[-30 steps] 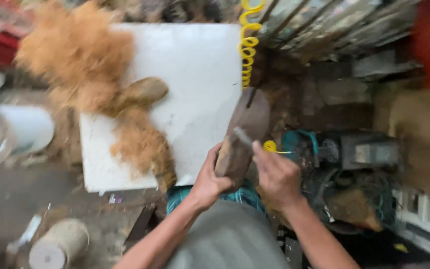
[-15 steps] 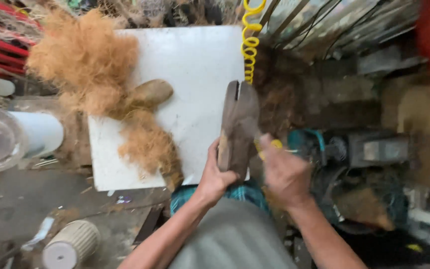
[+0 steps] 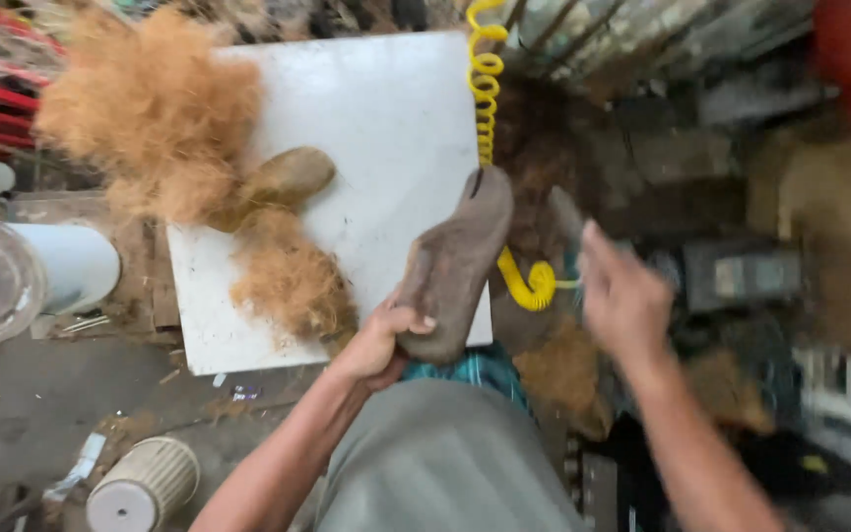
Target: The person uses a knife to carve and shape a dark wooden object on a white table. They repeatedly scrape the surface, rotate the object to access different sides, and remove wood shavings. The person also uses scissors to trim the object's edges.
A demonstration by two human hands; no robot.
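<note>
Shoe-shaped brown form [image 3: 453,264] — a worn, grey-brown block like a shoe last — is held up over the near right corner of the white board [image 3: 376,138], tilted with its narrow end pointing away and to the right. The left hand [image 3: 378,345] is closed around its lower end, thumb across the front and fingers wrapped behind. The right hand [image 3: 624,296] is just to the right of the form, apart from it and blurred; it seems to have a thin tool in it, but how its fingers are set cannot be told. A yellow coiled hose [image 3: 490,84] hangs down behind the form and loops out beside it. On the board lie a second brown form [image 3: 283,179] and clumps of tan fibre [image 3: 155,108] — more fibre [image 3: 288,276] near the board's front edge. A white cylinder [image 3: 66,264] lies to the left
</note>
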